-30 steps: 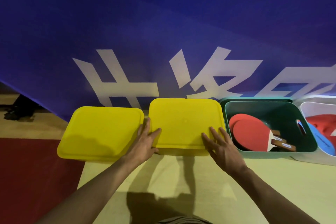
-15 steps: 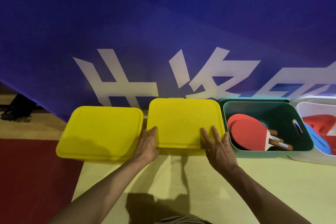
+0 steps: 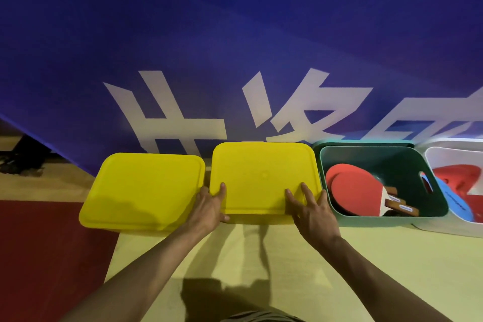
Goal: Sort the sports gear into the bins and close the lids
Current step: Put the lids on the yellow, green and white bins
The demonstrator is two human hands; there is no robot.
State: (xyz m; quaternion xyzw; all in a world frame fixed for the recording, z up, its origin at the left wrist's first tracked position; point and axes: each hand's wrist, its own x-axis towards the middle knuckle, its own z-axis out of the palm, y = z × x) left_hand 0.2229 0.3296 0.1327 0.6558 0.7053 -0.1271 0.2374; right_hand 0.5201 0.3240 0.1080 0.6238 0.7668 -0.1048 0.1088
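Two yellow bins stand side by side on the floor, each under a yellow lid. My left hand (image 3: 209,208) rests on the front left corner of the middle yellow lid (image 3: 264,172), fingers straight, thumb at the front rim. My right hand (image 3: 312,208) presses flat on that lid's front right corner. The left yellow lid (image 3: 143,188) lies on its bin, untouched. To the right an open green bin (image 3: 379,150) holds red table tennis paddles (image 3: 358,192) with wooden handles. A white bin (image 3: 449,227) at the far right holds red and blue items (image 3: 457,198).
A blue banner (image 3: 235,47) with large white characters hangs right behind the bins. The floor is pale yellow (image 3: 287,269) in front of me and dark red (image 3: 47,256) at the left. A dark object (image 3: 23,157) lies at the far left under the banner.
Both hands have slid a little along the middle lid's front edge and stay pressed on it. The view has shifted slightly; the bins have not moved.
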